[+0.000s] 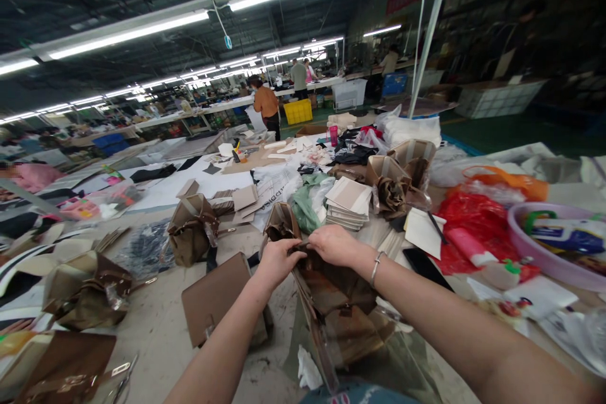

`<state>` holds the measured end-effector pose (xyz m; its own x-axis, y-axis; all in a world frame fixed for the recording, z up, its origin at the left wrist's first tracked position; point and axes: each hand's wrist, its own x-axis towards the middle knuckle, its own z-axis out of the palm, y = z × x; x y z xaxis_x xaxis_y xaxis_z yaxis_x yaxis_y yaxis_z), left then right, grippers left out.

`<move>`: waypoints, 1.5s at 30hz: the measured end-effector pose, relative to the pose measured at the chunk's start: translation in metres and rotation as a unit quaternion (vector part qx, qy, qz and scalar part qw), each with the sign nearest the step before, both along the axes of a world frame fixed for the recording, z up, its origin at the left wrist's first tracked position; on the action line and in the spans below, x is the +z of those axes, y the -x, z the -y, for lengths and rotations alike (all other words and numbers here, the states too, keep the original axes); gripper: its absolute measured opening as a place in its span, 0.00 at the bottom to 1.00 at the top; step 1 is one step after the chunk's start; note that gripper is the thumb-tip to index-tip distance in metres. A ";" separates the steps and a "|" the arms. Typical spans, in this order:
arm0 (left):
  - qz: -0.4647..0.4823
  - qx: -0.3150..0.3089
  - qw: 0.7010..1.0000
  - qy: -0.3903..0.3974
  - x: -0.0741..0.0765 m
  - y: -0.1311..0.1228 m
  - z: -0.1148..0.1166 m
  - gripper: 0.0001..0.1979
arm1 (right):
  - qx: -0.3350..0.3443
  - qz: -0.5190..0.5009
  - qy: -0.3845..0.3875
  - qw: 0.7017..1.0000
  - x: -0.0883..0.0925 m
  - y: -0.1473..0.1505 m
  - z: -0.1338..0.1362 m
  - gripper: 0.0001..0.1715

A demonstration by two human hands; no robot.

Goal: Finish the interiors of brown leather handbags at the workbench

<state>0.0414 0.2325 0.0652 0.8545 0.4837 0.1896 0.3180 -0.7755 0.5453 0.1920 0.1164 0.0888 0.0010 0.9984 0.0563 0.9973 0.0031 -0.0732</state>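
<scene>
Bag (pixel 345 293), brown: at the worktop's (pixel 151 334) near side, between the forearms. Risk, judged: uneven pull or a slack pinch could crease the rim or let it slip. Left hand (pixel 280 260): fingers nearly together, pinching the rim. Right hand (pixel 335 245): likewise, just beside.

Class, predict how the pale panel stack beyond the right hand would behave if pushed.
The panel stack would probably fan apart, since its edges are uneven. Its pieces look fairly stiff, keeping straight edges. Rolling seems unlikely, given their flat shape.
</scene>
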 end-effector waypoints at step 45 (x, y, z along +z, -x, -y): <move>0.004 0.025 1.000 0.003 -0.009 -0.001 0.002 0.11 | -0.031 0.002 0.037 0.999 0.001 0.000 0.004 0.29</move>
